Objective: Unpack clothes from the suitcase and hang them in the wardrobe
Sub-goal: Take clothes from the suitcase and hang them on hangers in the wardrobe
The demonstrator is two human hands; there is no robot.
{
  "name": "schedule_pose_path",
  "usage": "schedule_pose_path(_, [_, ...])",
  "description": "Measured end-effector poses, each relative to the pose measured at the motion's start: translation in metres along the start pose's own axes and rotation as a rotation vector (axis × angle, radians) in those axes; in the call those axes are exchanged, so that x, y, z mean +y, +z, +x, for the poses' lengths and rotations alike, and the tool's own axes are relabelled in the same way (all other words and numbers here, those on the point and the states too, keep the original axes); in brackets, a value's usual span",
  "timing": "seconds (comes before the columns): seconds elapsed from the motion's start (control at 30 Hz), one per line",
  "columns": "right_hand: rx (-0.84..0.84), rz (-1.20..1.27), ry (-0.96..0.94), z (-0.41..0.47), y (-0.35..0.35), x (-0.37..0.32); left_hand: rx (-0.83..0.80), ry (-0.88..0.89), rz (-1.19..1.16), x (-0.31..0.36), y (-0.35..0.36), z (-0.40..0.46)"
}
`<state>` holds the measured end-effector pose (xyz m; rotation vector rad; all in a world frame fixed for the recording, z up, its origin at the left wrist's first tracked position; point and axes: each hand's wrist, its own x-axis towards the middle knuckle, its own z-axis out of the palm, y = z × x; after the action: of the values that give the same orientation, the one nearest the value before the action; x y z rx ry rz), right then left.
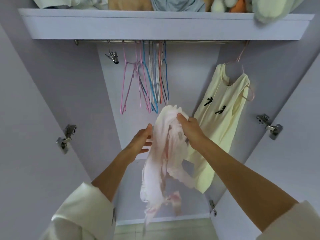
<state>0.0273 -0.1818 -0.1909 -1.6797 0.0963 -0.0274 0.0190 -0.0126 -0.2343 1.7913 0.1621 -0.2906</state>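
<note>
A crumpled white and pale pink garment (164, 153) hangs in front of the open wardrobe. My right hand (190, 129) grips its bunched top. My left hand (142, 141) is beside it on the left, fingers straight and touching the fabric's edge. Several empty coloured hangers (150, 80) hang in a bunch on the metal rail (190, 42). A pale yellow sleeveless top (223, 115) with two black bows hangs on a pink hanger (240, 56) at the right end of the rail. The suitcase is out of view.
A shelf (155, 26) above the rail holds folded fabrics and plush toys (225, 4). A metal clip hanger (112, 57) hangs at the rail's left. Both wardrobe doors stand open, with hinges (66, 137) (270, 125) on either side. Pale floor (164, 229) shows below.
</note>
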Motion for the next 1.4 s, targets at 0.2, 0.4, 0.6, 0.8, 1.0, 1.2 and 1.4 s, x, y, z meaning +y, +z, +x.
schedule_pose_path(0.2, [-0.036, 0.395, 0.125, 0.027, 0.017, -0.019, -0.200, -0.028, 0.154, -0.018, 0.010, 0.015])
schedule_pose_path(0.4, [-0.128, 0.629, 0.148, 0.046, 0.000, -0.017, 0.007, 0.152, 0.274, -0.018, 0.022, 0.037])
schedule_pose_path(0.6, [0.301, 0.104, 0.164, 0.081, -0.037, 0.008, 0.165, 0.162, 0.301, -0.015, -0.008, 0.050])
schedule_pose_path(0.8, [0.140, -0.388, -0.003, 0.113, -0.009, 0.011, 0.324, 0.216, 0.178, -0.013, -0.029, 0.052])
schedule_pose_path(1.0, [0.034, -0.107, 0.036, 0.152, 0.029, -0.029, 0.348, 0.170, 0.215, -0.019, -0.025, 0.057])
schedule_pose_path(1.2, [0.051, 0.004, 0.188, 0.183, 0.047, -0.040, 0.419, 0.117, 0.148, -0.021, -0.030, 0.064])
schedule_pose_path(1.4, [0.157, 0.063, 0.113, 0.185, 0.038, -0.047, 0.442, 0.054, 0.191, -0.023, -0.029, 0.067])
